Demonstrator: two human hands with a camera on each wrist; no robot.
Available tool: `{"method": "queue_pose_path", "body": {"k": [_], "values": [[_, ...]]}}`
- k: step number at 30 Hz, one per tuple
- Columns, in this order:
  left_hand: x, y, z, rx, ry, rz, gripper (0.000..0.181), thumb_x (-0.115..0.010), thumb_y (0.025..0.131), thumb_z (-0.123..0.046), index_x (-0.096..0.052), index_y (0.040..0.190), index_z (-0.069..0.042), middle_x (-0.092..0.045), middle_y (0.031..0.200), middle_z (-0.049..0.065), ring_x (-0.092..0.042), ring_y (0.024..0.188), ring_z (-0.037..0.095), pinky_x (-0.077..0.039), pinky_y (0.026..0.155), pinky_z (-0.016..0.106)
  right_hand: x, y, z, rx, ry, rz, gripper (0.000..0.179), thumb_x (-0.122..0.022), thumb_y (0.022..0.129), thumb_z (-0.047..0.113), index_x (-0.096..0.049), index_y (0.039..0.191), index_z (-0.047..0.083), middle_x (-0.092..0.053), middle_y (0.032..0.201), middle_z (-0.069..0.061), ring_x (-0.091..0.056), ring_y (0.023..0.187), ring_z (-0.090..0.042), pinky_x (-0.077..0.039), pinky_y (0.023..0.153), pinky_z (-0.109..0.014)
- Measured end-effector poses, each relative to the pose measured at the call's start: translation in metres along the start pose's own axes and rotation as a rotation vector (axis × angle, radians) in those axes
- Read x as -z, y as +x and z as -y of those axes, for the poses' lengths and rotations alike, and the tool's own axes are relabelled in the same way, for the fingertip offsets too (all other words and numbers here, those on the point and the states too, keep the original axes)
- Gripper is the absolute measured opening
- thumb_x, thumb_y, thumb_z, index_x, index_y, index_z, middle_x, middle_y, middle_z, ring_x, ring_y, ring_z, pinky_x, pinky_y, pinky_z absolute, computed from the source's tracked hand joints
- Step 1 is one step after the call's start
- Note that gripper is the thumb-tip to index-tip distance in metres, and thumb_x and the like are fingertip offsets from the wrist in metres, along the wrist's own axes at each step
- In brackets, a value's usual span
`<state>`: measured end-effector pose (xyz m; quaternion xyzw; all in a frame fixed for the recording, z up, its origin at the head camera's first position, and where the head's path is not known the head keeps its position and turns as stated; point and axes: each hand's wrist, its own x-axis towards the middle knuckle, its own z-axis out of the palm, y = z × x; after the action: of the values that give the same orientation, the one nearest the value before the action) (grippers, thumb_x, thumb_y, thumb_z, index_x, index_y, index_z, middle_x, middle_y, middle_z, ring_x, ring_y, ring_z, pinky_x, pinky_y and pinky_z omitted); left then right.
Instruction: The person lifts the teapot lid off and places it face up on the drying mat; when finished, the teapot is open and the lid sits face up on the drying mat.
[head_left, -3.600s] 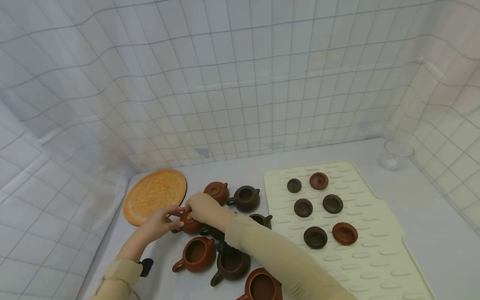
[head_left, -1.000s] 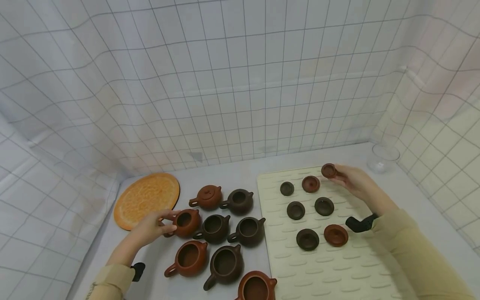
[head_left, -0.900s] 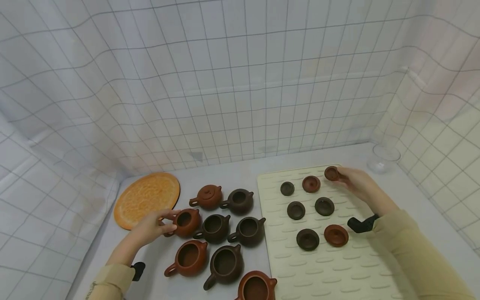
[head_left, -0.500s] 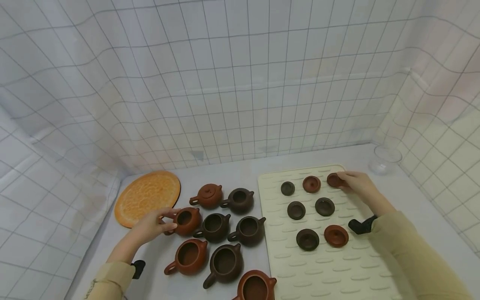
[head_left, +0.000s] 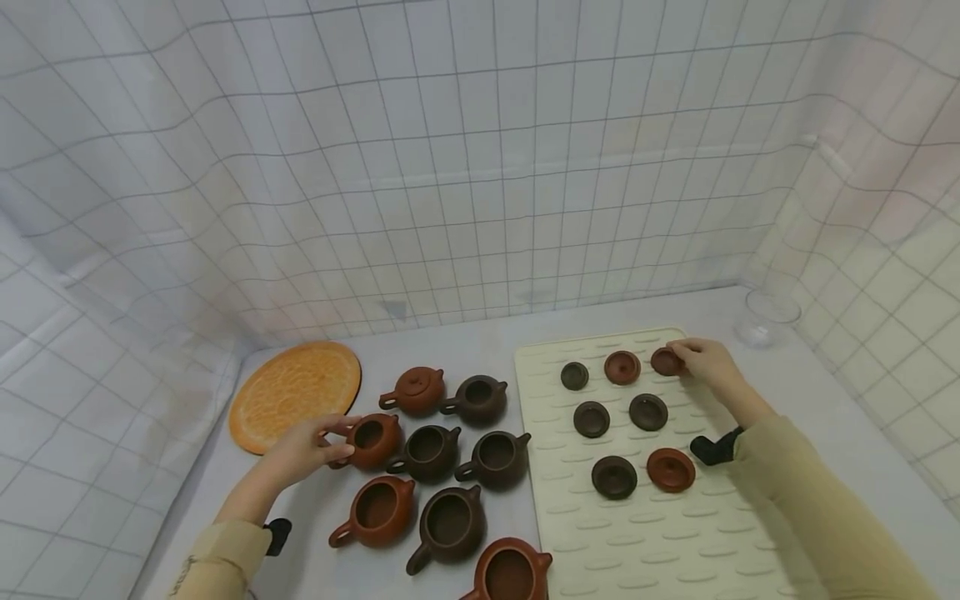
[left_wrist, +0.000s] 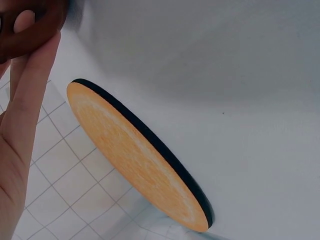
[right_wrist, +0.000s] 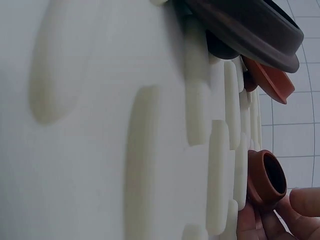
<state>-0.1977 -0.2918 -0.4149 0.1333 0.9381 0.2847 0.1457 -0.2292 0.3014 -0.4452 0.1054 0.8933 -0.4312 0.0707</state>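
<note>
My left hand point(head_left: 303, 450) holds a small lidless red-brown teapot point(head_left: 372, 442) by its handle side. In the left wrist view its fingers point(left_wrist: 31, 85) lie against the curved handle point(left_wrist: 37, 30). At the far right corner of the cream board, my right hand point(head_left: 705, 367) has its fingertips on the edge of a small red-brown teapot lid point(head_left: 665, 362). The right wrist view shows this lid point(right_wrist: 265, 180) turned upside down, low at the board's ridges, with thumb and fingers around its near side. Several upturned lids, including a red one point(head_left: 622, 367), lie beside it.
Several open teapots, such as a dark one point(head_left: 450, 523), crowd beside the ridged board point(head_left: 630, 558). One red teapot point(head_left: 417, 390) wears its lid. An orange round mat point(head_left: 295, 396) lies behind the left hand; a clear glass bowl point(head_left: 768, 321) stands back right.
Both hands were at the small teapot; its lid has come off. My right hand has carried it to the board's far right and lowered it. My left hand stays on the teapot.
</note>
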Motion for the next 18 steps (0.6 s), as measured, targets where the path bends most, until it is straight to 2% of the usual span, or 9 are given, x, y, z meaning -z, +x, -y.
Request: {"method": "queue_pose_path", "body": {"k": [5,9,14,18], "values": [[0.001,0.000,-0.002,-0.004,-0.009,0.008,0.047,-0.072,0.090,-0.018,-0.059,0.131,0.001,-0.066,0.117,0.026,-0.067,0.084,0.021,-0.052,0.067,0.031,0.003,-0.002,0.004,0.029,-0.070,0.003,0.058,-0.034,0.107,0.036,-0.044,0.140,-0.011,-0.042,0.142,-0.036,-0.043,0.129,-0.051,-0.039,0.106,-0.058],[0.002,-0.001,-0.004,-0.016,0.010,0.011,0.047,-0.072,0.090,-0.018,-0.059,0.132,0.001,-0.066,0.117,0.026,-0.067,0.086,0.024,-0.054,0.067,0.032,0.008,-0.009,0.015,0.096,-0.157,0.013,0.055,-0.037,0.107,0.033,-0.046,0.139,-0.010,-0.044,0.141,-0.036,-0.045,0.126,-0.052,-0.040,0.103,-0.060],[0.004,-0.002,-0.006,-0.016,0.052,0.005,0.045,-0.070,0.092,-0.021,-0.061,0.131,-0.001,-0.067,0.117,0.025,-0.067,0.094,0.032,-0.055,0.070,0.036,0.009,-0.018,0.042,0.158,-0.218,0.065,0.054,-0.038,0.107,0.035,-0.044,0.143,-0.005,-0.040,0.145,-0.035,-0.036,0.132,-0.055,-0.035,0.105,-0.065],[0.011,0.005,-0.016,-0.030,0.081,-0.025,0.043,-0.067,0.095,-0.023,-0.061,0.131,0.000,-0.065,0.121,0.024,-0.065,0.104,0.039,-0.056,0.079,0.046,-0.005,-0.023,0.071,0.205,-0.219,0.082,0.055,-0.039,0.106,0.040,-0.046,0.145,0.001,-0.041,0.147,-0.032,-0.035,0.134,-0.053,-0.034,0.106,-0.065]]}}
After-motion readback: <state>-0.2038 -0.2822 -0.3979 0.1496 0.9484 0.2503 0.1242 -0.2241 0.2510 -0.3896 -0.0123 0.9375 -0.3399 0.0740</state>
